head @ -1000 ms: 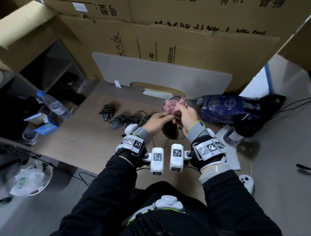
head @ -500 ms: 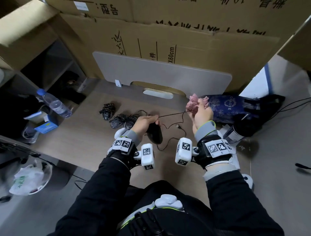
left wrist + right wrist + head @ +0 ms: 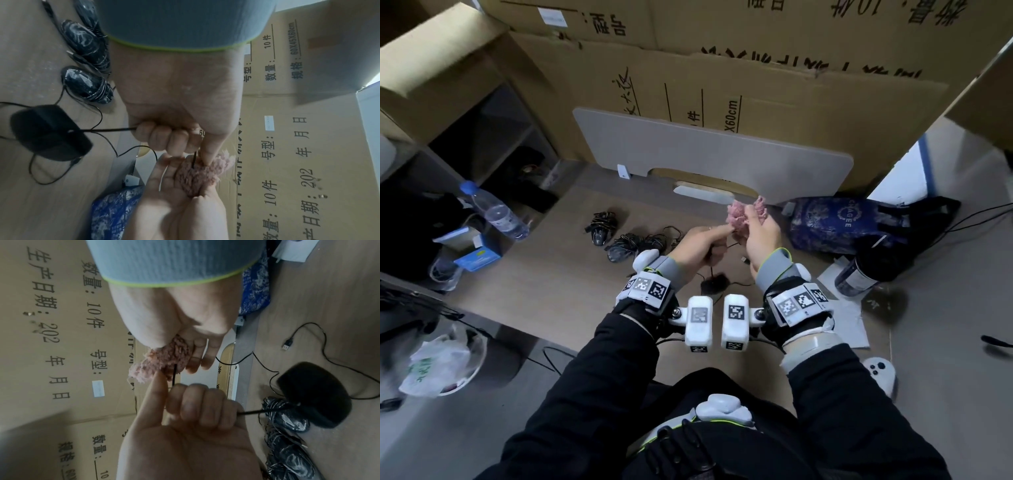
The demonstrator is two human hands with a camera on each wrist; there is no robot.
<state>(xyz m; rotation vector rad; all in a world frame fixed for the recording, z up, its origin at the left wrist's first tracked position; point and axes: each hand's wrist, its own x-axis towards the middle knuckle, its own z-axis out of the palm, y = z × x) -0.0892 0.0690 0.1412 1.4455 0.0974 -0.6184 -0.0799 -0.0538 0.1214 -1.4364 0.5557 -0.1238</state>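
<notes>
Above the desk (image 3: 544, 274), our left hand (image 3: 693, 245) clenched the thin, limp cable (image 3: 107, 129) of the mouse (image 3: 714, 282), forefinger out, while our right hand (image 3: 762, 236) curled round the soft pink cloth (image 3: 738, 214) wrapping it; gripping near the fist seemed best.

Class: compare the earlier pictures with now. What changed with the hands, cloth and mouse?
The right hand brought the pink cloth back to the left hand, which left the black mouse and now grips its cable. The cloth stays in the right hand; the wrapped mice are unmoved.
</notes>
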